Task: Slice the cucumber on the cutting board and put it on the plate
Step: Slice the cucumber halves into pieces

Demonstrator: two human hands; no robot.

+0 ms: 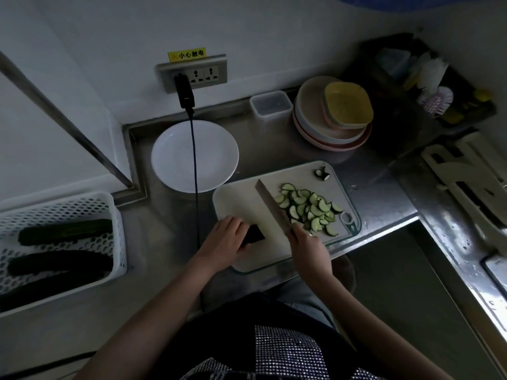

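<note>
A white cutting board (241, 198) lies on the steel counter. On its near left part my left hand (226, 238) grips a short dark cucumber piece (254, 233). My right hand (307, 244) holds the handle of a knife (270, 204), whose blade points away to the upper left, between the piece and a pile of cucumber slices (310, 208) on the board's right half. A cut-off cucumber end (322, 173) sits at the board's far corner. The white plate (175, 165) stands bare beyond the board to the left.
A white perforated basket (115, 215) with three whole cucumbers (64, 231) sits at the left. A black cable (195, 171) hangs from a wall socket across the plate. Stacked bowls (332, 116) and a clear container (270, 105) stand behind the board. A rack lies at the right.
</note>
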